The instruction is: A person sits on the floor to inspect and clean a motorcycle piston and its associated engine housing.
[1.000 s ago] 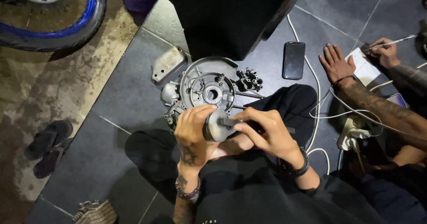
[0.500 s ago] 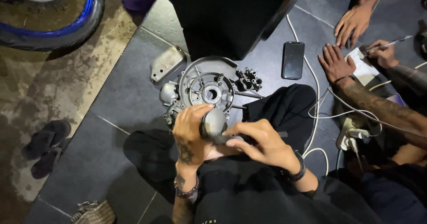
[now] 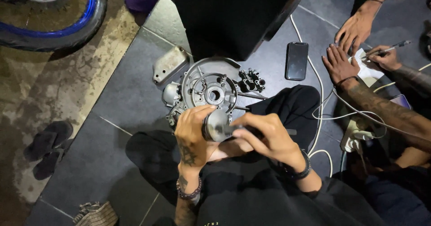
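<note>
Head view: a seated person works over a dark tiled floor [image 3: 112, 96], w/ a round metal part [image 3: 216, 126] held at lap height, just below an engine case [image 3: 210, 89] lying flat on the tiles. Left hand [image 3: 192, 134] wraps the part from the left, fingers curled tight over its rim, thumb side under. Right hand [image 3: 265, 136] meets it from the right, fingers closed round a dark slim tool [image 3: 269, 131] whose tip goes into the part's face; exactly what the tool is can't be told.

The part looks like solid metal: prob. heavy for its size, rigid, likely oily and so slippery. Best held by the outer rim, as the left hand does, w/ the palm under it.

Beside the case: a grey cover [image 3: 168, 65] to its left, a cluster of small dark fittings [image 3: 251, 80] to its right, then a phone [image 3: 296, 60] face up. White cables [image 3: 323, 114] trail across the floor to the right. Top left, a wheel w/ blue rim [image 3: 67, 26]. Sandals [image 3: 47, 147] lie at the left edge.

At right, other people's hands: one flat on paper [image 3: 370, 69], one w/ a pen [image 3: 388, 50], a third reaching in from above.
</note>
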